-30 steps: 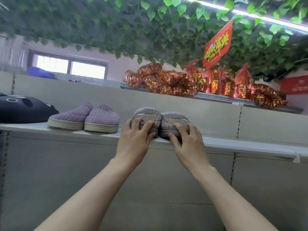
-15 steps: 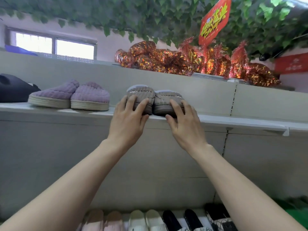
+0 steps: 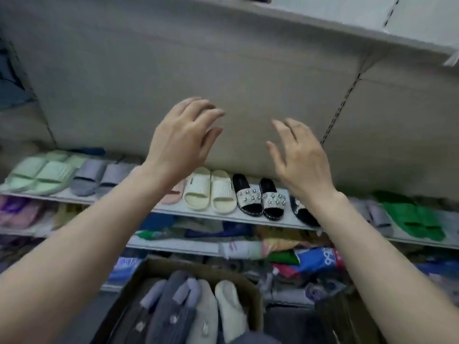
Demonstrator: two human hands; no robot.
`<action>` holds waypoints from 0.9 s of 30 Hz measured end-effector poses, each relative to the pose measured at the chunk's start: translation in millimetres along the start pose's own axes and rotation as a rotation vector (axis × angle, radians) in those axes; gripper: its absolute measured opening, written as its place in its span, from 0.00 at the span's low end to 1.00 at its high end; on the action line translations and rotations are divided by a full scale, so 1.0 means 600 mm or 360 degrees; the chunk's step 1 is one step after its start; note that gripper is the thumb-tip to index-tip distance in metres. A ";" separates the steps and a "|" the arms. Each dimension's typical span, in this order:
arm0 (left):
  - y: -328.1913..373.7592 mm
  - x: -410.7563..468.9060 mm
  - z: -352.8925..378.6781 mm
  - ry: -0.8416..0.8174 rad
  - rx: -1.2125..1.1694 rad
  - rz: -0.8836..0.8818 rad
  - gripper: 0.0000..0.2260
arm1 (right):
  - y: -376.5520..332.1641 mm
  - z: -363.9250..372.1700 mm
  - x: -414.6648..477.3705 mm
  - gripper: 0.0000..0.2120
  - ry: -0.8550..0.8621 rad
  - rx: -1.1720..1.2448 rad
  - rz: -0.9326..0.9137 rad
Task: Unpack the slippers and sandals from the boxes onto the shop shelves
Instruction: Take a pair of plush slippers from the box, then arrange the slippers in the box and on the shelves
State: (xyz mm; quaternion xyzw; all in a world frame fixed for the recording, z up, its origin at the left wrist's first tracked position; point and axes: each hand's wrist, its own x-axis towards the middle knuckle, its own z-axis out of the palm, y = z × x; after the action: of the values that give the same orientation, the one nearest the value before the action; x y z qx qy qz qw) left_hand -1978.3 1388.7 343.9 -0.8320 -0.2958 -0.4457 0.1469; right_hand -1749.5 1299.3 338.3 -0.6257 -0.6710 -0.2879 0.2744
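Left hand (image 3: 181,140), right hand (image 3: 300,160) empty, fingers apart, before shelved sandals (image 3: 210,192); below, box (image 3: 173,265) of seemingly plush slippers (image 3: 206,309).

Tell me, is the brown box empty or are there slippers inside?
Not empty. The cardboard box is open on top, and grey and cream slippers lie packed side by side inside it.

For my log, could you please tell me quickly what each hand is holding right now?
Bare left hand: open, fingers spread, holding nothing.
Bare right hand: open, fingers spread, holding nothing.
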 end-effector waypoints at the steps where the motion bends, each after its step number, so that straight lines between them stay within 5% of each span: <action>1: 0.016 -0.038 0.011 -0.0036 -0.0017 -0.0032 0.14 | 0.002 0.008 -0.042 0.21 -0.0051 0.0057 0.0018; 8: 0.088 -0.305 0.100 -0.0481 -0.0185 -0.0384 0.12 | -0.013 0.089 -0.312 0.21 -0.0520 0.0414 0.0125; 17: 0.117 -0.629 0.155 -0.1105 -0.0437 -0.0950 0.11 | -0.066 0.208 -0.640 0.32 -0.2173 0.0319 0.0364; 21: 0.077 -0.721 0.165 -0.1333 -0.0362 -0.1211 0.12 | -0.067 0.249 -0.674 0.33 -0.2235 0.0097 0.0329; 27: 0.041 -0.782 0.203 -0.1727 -0.0388 -0.1624 0.23 | -0.041 0.267 -0.605 0.17 -0.2149 0.0653 0.0954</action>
State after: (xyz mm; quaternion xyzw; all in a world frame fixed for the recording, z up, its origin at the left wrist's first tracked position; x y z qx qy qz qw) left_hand -2083.8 1261.9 -112.5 -0.7048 -0.6239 -0.0156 -0.3373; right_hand -1751.3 1167.5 -36.5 -0.7576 -0.5347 0.3738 -0.0182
